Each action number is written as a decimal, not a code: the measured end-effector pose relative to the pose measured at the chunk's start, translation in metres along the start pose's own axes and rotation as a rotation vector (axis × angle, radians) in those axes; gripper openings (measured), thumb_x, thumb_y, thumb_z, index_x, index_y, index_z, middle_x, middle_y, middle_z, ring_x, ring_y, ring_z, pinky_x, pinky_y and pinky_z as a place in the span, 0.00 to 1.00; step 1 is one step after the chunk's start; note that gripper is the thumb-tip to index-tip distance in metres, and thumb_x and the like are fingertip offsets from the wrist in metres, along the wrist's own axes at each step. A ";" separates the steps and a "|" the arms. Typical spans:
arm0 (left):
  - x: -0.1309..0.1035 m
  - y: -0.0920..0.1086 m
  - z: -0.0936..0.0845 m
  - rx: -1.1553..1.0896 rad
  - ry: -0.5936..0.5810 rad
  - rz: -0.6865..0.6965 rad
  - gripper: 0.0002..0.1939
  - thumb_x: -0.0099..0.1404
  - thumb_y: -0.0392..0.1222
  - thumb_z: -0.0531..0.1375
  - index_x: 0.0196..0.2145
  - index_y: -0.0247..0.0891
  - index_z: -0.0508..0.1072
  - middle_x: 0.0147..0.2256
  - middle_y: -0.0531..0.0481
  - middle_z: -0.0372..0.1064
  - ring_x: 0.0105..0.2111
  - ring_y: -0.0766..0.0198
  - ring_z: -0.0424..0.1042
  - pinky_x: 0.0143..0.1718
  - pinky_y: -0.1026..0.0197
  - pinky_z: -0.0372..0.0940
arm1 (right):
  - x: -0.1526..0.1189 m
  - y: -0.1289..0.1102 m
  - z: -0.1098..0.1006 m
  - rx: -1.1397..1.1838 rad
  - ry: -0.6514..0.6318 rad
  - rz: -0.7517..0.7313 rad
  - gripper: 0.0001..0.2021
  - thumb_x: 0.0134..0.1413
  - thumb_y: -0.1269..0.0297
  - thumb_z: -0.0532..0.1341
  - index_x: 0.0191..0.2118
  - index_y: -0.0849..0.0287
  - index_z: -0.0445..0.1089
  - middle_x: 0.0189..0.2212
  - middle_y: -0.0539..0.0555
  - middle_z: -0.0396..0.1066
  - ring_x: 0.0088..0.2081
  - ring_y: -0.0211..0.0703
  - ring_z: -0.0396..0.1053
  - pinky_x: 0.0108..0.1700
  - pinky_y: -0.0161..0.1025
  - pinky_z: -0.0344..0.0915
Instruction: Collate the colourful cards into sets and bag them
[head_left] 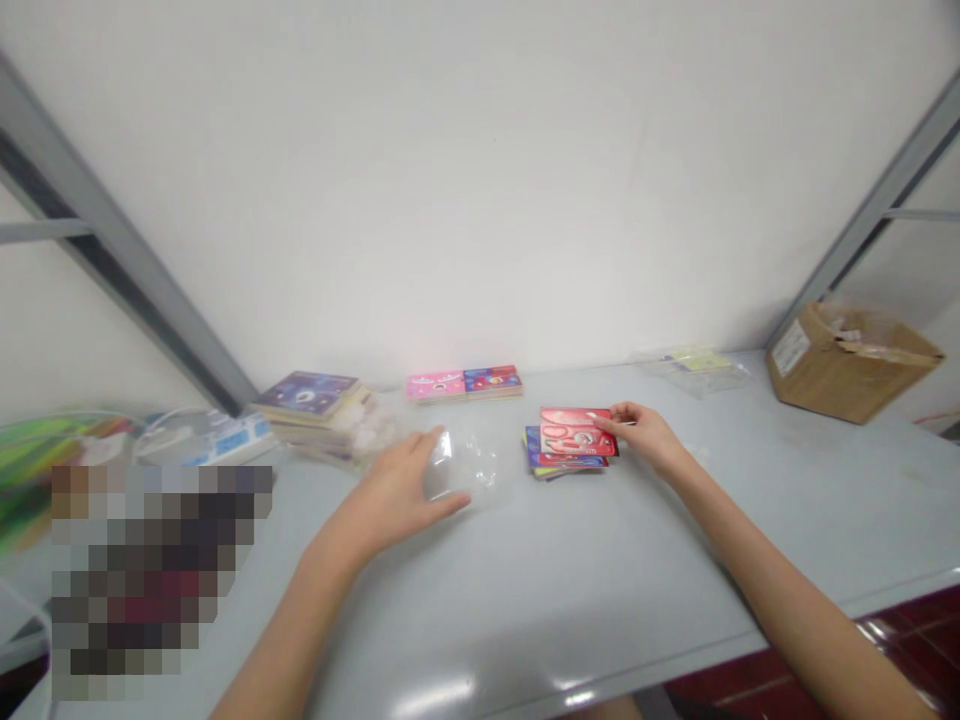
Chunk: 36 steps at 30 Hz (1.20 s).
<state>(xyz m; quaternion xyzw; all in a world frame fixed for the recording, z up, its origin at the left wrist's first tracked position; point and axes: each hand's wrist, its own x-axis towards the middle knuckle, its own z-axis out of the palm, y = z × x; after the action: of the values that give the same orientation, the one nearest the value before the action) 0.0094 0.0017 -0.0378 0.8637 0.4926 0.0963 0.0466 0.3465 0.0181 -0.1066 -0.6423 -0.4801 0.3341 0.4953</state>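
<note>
A red printed card (576, 432) is pinched between the thumb and fingers of my right hand (643, 432) at its right edge. It sits over a small pile of colourful cards (562, 470) with blue and yellow edges, on the table. My left hand (397, 490) is open, thumb and fingers spread, beside a clear plastic bag (476, 468). The hand's fingertips overlap the bag's left side; whether they press on it I cannot tell.
Pink and blue card stacks (465, 384) lie by the wall. Left of them is a taller stack of purple-topped booklets (307, 400) near a power strip (232, 435). At right are a clear bag with a yellow card (697, 365) and a cardboard box (847, 370).
</note>
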 end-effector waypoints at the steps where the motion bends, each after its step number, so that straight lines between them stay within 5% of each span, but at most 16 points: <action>1: 0.000 0.003 0.003 0.020 0.015 0.003 0.39 0.54 0.57 0.56 0.57 0.30 0.53 0.53 0.36 0.57 0.52 0.50 0.58 0.53 0.51 0.52 | -0.002 -0.004 -0.001 0.093 0.002 0.002 0.19 0.33 0.51 0.65 0.27 0.61 0.64 0.20 0.50 0.67 0.20 0.35 0.63 0.21 0.31 0.56; 8: 0.002 0.023 0.030 0.060 0.057 0.078 0.39 0.55 0.53 0.57 0.58 0.32 0.48 0.52 0.39 0.57 0.51 0.49 0.57 0.50 0.50 0.53 | -0.020 -0.027 0.015 0.519 -0.033 -0.034 0.21 0.34 0.51 0.66 0.34 0.57 0.61 0.23 0.47 0.69 0.20 0.35 0.65 0.19 0.30 0.58; 12: 0.002 0.025 0.033 0.048 0.099 0.133 0.39 0.55 0.52 0.57 0.59 0.33 0.47 0.52 0.39 0.57 0.51 0.51 0.57 0.50 0.50 0.52 | -0.026 -0.027 0.028 0.439 -0.091 -0.067 0.21 0.34 0.51 0.66 0.34 0.58 0.62 0.20 0.46 0.67 0.21 0.36 0.65 0.24 0.33 0.62; 19: 0.002 0.025 0.031 0.023 0.162 0.208 0.37 0.57 0.50 0.57 0.59 0.34 0.47 0.53 0.39 0.57 0.51 0.52 0.57 0.49 0.51 0.53 | -0.027 -0.024 0.029 0.257 -0.116 -0.120 0.19 0.37 0.52 0.65 0.34 0.61 0.66 0.18 0.45 0.62 0.18 0.31 0.58 0.18 0.30 0.53; 26: 0.001 0.033 0.033 -0.040 0.213 0.251 0.37 0.59 0.54 0.55 0.59 0.35 0.45 0.54 0.39 0.54 0.53 0.53 0.55 0.51 0.51 0.52 | -0.041 -0.033 0.039 0.299 -0.381 0.000 0.19 0.40 0.51 0.63 0.33 0.63 0.67 0.13 0.44 0.60 0.13 0.27 0.50 0.14 0.29 0.44; 31: 0.000 0.038 0.040 -0.075 0.182 0.270 0.38 0.59 0.54 0.56 0.60 0.36 0.44 0.55 0.39 0.54 0.52 0.52 0.55 0.52 0.51 0.51 | -0.052 -0.037 0.047 0.370 -0.427 0.000 0.18 0.42 0.52 0.62 0.19 0.60 0.58 0.09 0.43 0.57 0.11 0.26 0.49 0.15 0.30 0.45; 36: -0.004 0.046 0.043 -0.126 0.083 0.259 0.44 0.54 0.49 0.61 0.61 0.37 0.41 0.54 0.40 0.54 0.53 0.53 0.54 0.51 0.51 0.52 | -0.056 -0.035 0.055 0.357 -0.490 0.049 0.19 0.40 0.52 0.64 0.19 0.59 0.57 0.09 0.43 0.57 0.12 0.27 0.50 0.15 0.30 0.43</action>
<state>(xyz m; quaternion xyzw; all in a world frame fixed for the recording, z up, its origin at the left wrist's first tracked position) 0.0559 -0.0244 -0.0724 0.9105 0.3717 0.1678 0.0675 0.2688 -0.0159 -0.0912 -0.4570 -0.5033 0.5699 0.4616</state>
